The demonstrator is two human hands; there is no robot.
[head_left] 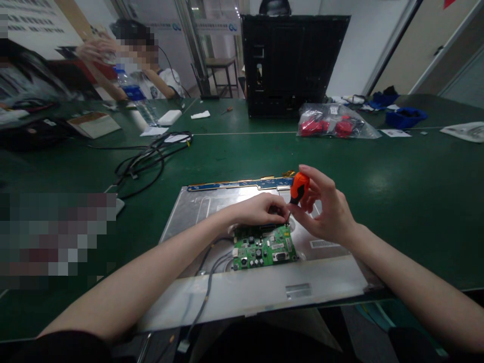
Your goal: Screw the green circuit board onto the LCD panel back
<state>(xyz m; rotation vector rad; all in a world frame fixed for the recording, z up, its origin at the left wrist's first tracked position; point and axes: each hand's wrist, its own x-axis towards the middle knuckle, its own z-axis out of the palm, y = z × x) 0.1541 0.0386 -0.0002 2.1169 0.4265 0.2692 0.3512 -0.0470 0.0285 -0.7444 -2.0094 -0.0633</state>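
My right hand [327, 209] grips a short screwdriver [300, 187] with an orange and black handle, its shaft pointing down at the upper right corner of a green circuit board [260, 249]. Beside the shaft, my left hand [264, 208] has its fingers pinched together at that same corner. Whatever lies between those fingertips is too small or hidden to make out. The board rests on the silver metal back of a display panel [325, 252], which lies flat on the table. Along the panel's far edge runs a narrow blue circuit strip [234, 185]. Grey cables [209, 287] lead from the board's left side over the near edge.
Coiled black cables [151, 156] lie to the left on the green table [397, 191]. Farther back stand a water bottle [136, 96] and a large black monitor casing [295, 63]. A plastic bag with red items [336, 121] sits before the casing. Another person [139, 65] is across the table.
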